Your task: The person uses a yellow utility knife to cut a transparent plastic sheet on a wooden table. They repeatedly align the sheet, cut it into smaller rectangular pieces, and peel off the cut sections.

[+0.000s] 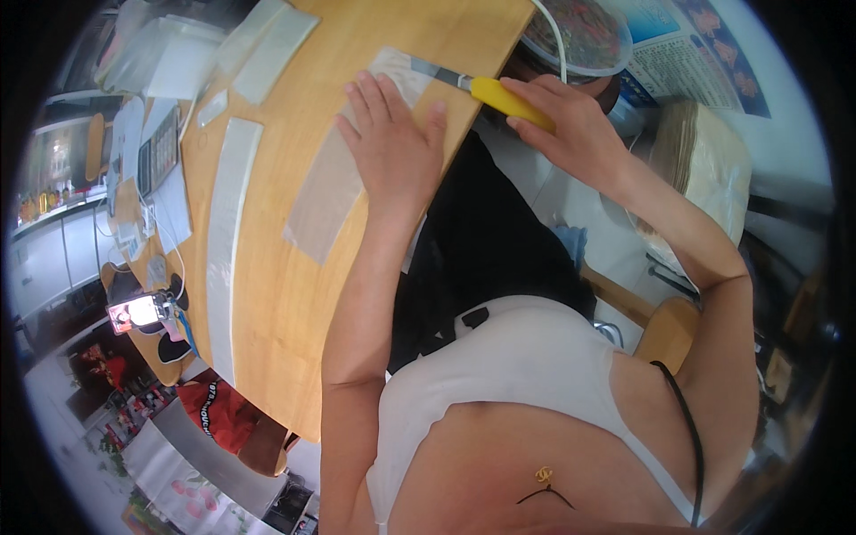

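Observation:
My left hand (400, 140) lies palm down with its fingers spread on a long, thin, translucent strip (328, 200), which rests flat on the wooden table. In my right hand (568, 127) is the yellow handle of a scraper or putty knife (511, 102). Its flat metal blade touches or overlaps the strip's far end, just beyond my left fingertips; how the blade's edge meets the strip cannot be told. A second long, pale strip in clear film (231, 234) lies left of my left hand, apart from it.
More wrapped strips (275, 53) and a small clear piece (212, 109) lie on the wooden table (287, 321). A calculator (159, 154) and a phone on a stand (137, 313) are at the left. Past the table's right edge are a round plastic tub (582, 33) and a wooden chair (669, 331).

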A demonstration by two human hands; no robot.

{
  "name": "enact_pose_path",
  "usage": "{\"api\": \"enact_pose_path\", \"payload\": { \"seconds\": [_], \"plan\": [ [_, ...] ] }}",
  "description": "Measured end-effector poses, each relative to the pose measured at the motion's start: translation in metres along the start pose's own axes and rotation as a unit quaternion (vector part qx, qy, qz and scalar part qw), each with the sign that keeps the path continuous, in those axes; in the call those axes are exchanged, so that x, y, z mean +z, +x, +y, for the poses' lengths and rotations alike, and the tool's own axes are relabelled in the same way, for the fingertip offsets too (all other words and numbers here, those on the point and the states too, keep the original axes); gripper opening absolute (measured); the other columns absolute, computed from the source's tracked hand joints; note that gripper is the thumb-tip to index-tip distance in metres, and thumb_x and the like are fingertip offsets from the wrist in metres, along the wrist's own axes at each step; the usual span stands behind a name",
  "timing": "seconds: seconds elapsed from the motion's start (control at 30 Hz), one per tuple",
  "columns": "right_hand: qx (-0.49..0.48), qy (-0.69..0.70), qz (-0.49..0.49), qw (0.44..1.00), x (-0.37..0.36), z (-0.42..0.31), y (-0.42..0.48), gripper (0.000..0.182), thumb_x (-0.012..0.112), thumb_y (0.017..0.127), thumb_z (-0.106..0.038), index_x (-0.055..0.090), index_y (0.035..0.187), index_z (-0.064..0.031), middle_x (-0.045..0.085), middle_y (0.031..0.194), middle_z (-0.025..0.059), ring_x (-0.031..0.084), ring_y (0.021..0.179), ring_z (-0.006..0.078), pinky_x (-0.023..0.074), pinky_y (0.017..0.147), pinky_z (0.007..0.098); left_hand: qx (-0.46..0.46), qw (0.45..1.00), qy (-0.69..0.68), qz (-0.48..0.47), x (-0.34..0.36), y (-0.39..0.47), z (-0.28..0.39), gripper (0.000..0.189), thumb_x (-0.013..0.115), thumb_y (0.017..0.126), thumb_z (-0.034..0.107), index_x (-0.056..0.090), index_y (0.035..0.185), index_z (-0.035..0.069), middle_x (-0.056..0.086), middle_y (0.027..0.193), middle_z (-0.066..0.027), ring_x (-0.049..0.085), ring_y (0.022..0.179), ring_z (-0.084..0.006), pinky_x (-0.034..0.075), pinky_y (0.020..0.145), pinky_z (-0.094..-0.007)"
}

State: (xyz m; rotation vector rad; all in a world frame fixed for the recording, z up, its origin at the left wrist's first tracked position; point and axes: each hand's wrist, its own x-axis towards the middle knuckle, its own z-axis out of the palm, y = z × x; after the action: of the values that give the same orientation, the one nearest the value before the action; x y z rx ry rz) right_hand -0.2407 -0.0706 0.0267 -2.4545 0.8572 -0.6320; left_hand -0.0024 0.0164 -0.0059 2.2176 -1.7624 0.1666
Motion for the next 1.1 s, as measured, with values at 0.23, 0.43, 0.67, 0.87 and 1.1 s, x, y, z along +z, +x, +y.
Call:
{"api": "enact_pose_path", "payload": {
  "seconds": [0.23, 0.43, 0.67, 0.87, 1.1],
  "plan": [
    [-0.049, 0.012, 0.001, 0.999, 0.005, 0.012, 0.025, 0.047, 0.074, 0.1, -0.016, 0.064, 0.144, -0.0014, 0.064, 0.117, 0.016, 0.071, 0.099, 0.032, 0.0591, 0.085, 0.0391, 0.004, 1.0, 0.017, 0.017, -0.002, -0.001, 0.002, 0.08, 0.043, 0.111, 0.057, 0.039, 0.162, -0.005, 0.03, 0.171, -0.0312, 0.022, 0.162, -0.0465, 0.016, 0.128, -0.0638],
    [-0.042, -0.005, -0.005, 0.999, 0.011, 0.012, 0.048, 0.046, 0.075, 0.098, -0.018, 0.067, 0.141, -0.0043, 0.063, 0.116, 0.0177, 0.07, 0.103, 0.0362, 0.0586, 0.088, 0.0431, -0.003, 1.0, -0.006, 0.021, -0.001, -0.002, 0.003, 0.078, 0.045, 0.111, 0.055, 0.042, 0.16, -0.006, 0.032, 0.17, -0.0313, 0.023, 0.161, -0.0469, 0.016, 0.127, -0.0644],
    [-0.048, -0.145, 0.047, 0.987, 0.013, 0.036, 0.087, 0.045, 0.076, 0.097, -0.029, 0.072, 0.136, -0.0077, 0.065, 0.119, 0.0159, 0.066, 0.11, 0.036, 0.055, 0.094, 0.0443, -0.004, 0.999, -0.01, 0.031, -0.004, -0.002, 0.005, 0.078, 0.046, 0.111, 0.054, 0.043, 0.158, -0.008, 0.033, 0.169, -0.0313, 0.024, 0.161, -0.0471, 0.017, 0.127, -0.0651],
    [-0.153, -0.18, 0.146, 0.961, 0.023, 0.039, 0.133, 0.038, 0.078, 0.092, -0.024, 0.077, 0.127, -0.0082, 0.07, 0.114, 0.013, 0.064, 0.114, 0.0342, 0.052, 0.096, 0.0433, -0.004, 0.999, -0.023, 0.043, -0.004, -0.003, 0.006, 0.078, 0.048, 0.11, 0.053, 0.044, 0.158, -0.008, 0.033, 0.169, -0.0315, 0.026, 0.16, -0.0471, 0.018, 0.127, -0.0643],
    [-0.169, -0.125, 0.083, 0.974, 0.066, -0.004, 0.134, 0.051, 0.086, 0.083, -0.039, 0.077, 0.119, -0.0039, 0.067, 0.13, 0.0149, 0.059, 0.126, 0.0368, 0.0458, 0.106, 0.0468, -0.034, 0.99, -0.124, 0.059, -0.005, -0.003, 0.002, 0.079, 0.056, 0.108, 0.038, 0.028, 0.163, -0.011, 0.027, 0.17, -0.0343, 0.022, 0.161, -0.0487, 0.017, 0.129, -0.0624]
  ]
}}
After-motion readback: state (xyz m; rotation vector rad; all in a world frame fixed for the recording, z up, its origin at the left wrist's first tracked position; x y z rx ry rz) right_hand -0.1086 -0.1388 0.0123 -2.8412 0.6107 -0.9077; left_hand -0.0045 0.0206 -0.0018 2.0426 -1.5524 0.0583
